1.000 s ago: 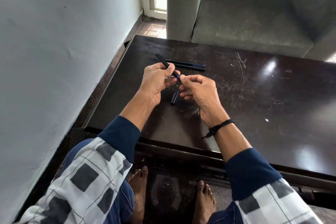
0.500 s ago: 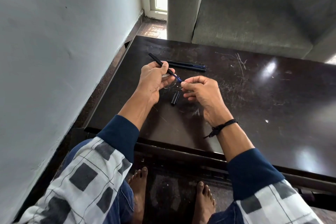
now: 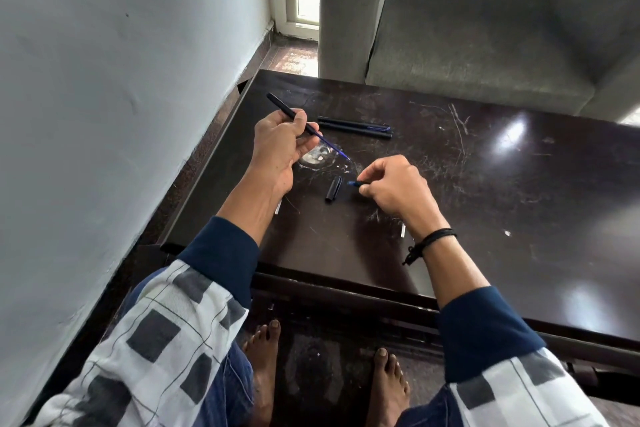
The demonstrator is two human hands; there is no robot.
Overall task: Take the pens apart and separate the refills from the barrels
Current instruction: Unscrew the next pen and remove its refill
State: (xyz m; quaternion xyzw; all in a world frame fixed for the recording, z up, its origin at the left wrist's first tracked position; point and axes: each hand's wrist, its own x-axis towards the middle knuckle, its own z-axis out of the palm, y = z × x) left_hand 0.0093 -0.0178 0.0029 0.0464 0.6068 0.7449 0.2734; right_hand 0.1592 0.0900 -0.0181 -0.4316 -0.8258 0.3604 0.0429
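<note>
My left hand grips a black pen barrel that tilts up to the far left. A thin blue refill sticks out of its lower end toward the right. Lower and to the right, my right hand pinches a small dark tip piece just above the table, apart from the refill's end. A black pen cap lies on the dark table between my hands. Two whole black pens lie side by side farther back.
A white wall runs close along the table's left side. A grey sofa stands behind the table's far edge. A pale round mark shows on the scratched tabletop under my left hand. My bare feet rest on the floor below the near edge.
My hands have moved apart. The right hand drew the tip piece off the pen and down to the right, and the blue refill now shows outside the barrel.
</note>
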